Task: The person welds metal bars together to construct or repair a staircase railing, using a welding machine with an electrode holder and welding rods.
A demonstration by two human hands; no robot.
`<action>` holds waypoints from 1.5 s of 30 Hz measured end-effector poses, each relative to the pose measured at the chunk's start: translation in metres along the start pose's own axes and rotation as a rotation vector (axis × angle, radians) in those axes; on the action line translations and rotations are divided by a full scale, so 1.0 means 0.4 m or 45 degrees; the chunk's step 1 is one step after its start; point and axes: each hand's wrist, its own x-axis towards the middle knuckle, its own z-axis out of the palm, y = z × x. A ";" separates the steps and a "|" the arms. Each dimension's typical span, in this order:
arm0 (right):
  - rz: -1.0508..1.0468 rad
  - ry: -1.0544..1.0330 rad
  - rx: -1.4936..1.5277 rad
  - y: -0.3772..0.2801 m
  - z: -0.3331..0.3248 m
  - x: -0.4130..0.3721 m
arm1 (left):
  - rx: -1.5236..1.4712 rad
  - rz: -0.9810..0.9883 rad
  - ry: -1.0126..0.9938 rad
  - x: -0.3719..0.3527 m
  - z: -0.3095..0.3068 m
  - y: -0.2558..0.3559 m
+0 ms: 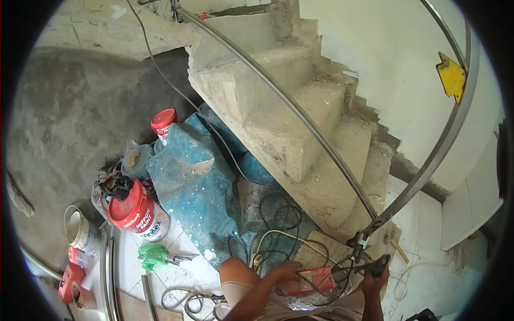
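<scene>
My left hand (285, 272) is at the upper left corner of a red box (308, 281) with a pale label, its fingers curled on the edge. Dark cables cross the box, which lies close to my lap. My right hand (375, 280) is closed around a dark-handled tool (379, 264) whose exact kind I cannot make out. Just above it, a metal clamp (361, 247) sits at the joint where a straight metal tube (300, 109) meets a curved metal bar (428, 163).
Bare concrete stairs (289, 134) rise ahead. A yellow angled piece (451, 77) sits on the curved bar. To the left are a blue tarp (190, 176), a red-lidded paint bucket (136, 208), a green plastic bag (152, 255) and metal tubes (108, 273). Tangled cables (278, 214) lie before me.
</scene>
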 end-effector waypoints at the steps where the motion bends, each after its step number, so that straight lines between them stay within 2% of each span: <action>1: -0.009 0.012 -0.066 0.010 -0.020 -0.005 | 0.074 0.129 0.265 0.002 -0.064 -0.022; 2: 0.013 0.205 0.108 0.052 -0.012 -0.022 | -0.033 0.230 0.354 -0.029 -0.213 0.045; 3: 0.005 0.202 0.110 0.081 -0.028 -0.038 | -0.338 0.263 0.626 -0.102 -0.354 0.151; 4: 0.146 0.264 0.188 0.106 -0.045 -0.054 | -0.177 0.316 1.000 -0.126 -0.489 0.186; 5: 0.289 0.327 0.264 0.127 -0.053 -0.067 | -0.267 0.383 1.246 -0.142 -0.633 0.201; 6: 0.289 0.328 0.260 0.145 -0.057 -0.084 | -0.179 0.470 1.590 -0.203 -0.760 0.317; 7: 0.357 0.351 0.229 0.157 -0.064 -0.109 | -0.059 0.702 1.904 -0.209 -0.895 0.342; 8: 0.423 0.379 0.192 0.166 -0.073 -0.133 | 0.087 0.713 2.015 -0.239 -1.040 0.366; 9: 0.486 0.407 0.152 0.171 -0.082 -0.155 | 0.010 0.661 2.098 -0.253 -1.166 0.391; 11: 0.603 0.465 0.078 0.174 -0.094 -0.182 | 0.203 0.714 2.342 -0.254 -1.405 0.417; 13: 0.651 0.542 0.034 0.139 -0.083 -0.198 | 0.679 0.635 2.507 -0.244 -1.589 0.414; 15: 0.441 0.602 0.352 0.075 -0.045 -0.234 | 1.111 0.438 2.558 -0.220 -1.749 0.349; 16: 0.286 0.718 0.652 0.069 -0.022 -0.244 | 1.438 0.185 2.453 -0.218 -1.817 0.294; 17: 0.227 0.844 0.617 0.067 -0.028 -0.251 | 1.768 -0.026 2.327 -0.212 -1.886 0.240; 18: 0.231 0.586 0.048 0.062 -0.043 -0.270 | 1.661 -0.301 2.061 -0.210 -1.942 0.210; 19: 0.320 0.339 -0.513 0.041 -0.042 -0.302 | 1.574 -0.198 2.001 -0.213 -1.972 0.185; 20: 0.402 0.350 -0.538 -0.055 -0.019 -0.285 | 1.450 0.095 2.029 -0.185 -2.049 0.123; 21: 0.521 0.586 -0.329 -0.078 -0.010 -0.278 | 1.526 -0.020 2.024 -0.201 -2.005 0.168; 22: 0.564 0.588 -0.476 -0.118 -0.001 -0.270 | 0.748 0.312 2.029 -0.185 -2.086 0.134; 23: 0.609 0.558 -0.613 -0.149 0.004 -0.255 | 1.293 0.466 2.112 -0.177 -2.148 0.069; 24: 0.629 0.623 -0.610 -0.164 0.001 -0.237 | 1.230 0.448 2.046 -0.188 -2.172 0.065; 25: 0.651 0.564 -0.620 -0.179 0.000 -0.229 | 1.009 0.364 1.970 -0.221 -2.116 0.114; 26: 0.668 0.484 -0.633 -0.196 0.001 -0.226 | 1.189 0.310 2.088 -0.233 -2.131 0.097; 27: 0.684 0.501 -0.625 -0.198 -0.001 -0.225 | 1.204 0.331 2.077 -0.224 -2.116 0.114; 29: 0.695 0.470 -0.452 -0.179 0.004 -0.223 | 1.393 -0.079 2.335 -0.241 -2.089 0.153; 30: 0.676 0.456 -0.484 -0.186 0.007 -0.210 | 1.405 -0.049 2.355 -0.249 -2.121 0.141; 32: 0.690 0.475 -0.454 -0.203 0.015 -0.190 | 0.902 0.168 2.053 -0.242 -2.151 0.114; 33: 0.717 0.454 -0.436 -0.214 0.019 -0.178 | 0.903 0.169 2.055 -0.249 -2.133 0.133; 34: 0.626 0.523 -0.261 -0.223 0.029 -0.159 | 1.047 -0.035 2.018 -0.263 -2.102 0.146; 35: 0.635 0.516 -0.249 -0.207 0.028 -0.164 | 1.197 -0.242 1.967 -0.283 -2.089 0.149; 36: 0.663 0.478 -0.284 -0.174 0.025 -0.172 | 1.212 -0.249 1.965 -0.297 -2.083 0.154; 38: 0.682 0.443 -0.323 -0.138 0.020 -0.161 | 0.984 0.023 2.018 -0.304 -2.063 0.163; 39: 0.635 0.445 -0.407 -0.135 0.018 -0.140 | 0.980 0.024 2.021 -0.307 -2.030 0.180; 41: 0.582 0.442 -0.496 -0.143 0.016 -0.092 | 0.897 0.223 2.279 -0.322 -1.947 0.239; 45: 0.475 0.546 -0.246 -0.174 0.015 0.005 | 0.705 0.050 2.418 -0.371 -1.929 0.249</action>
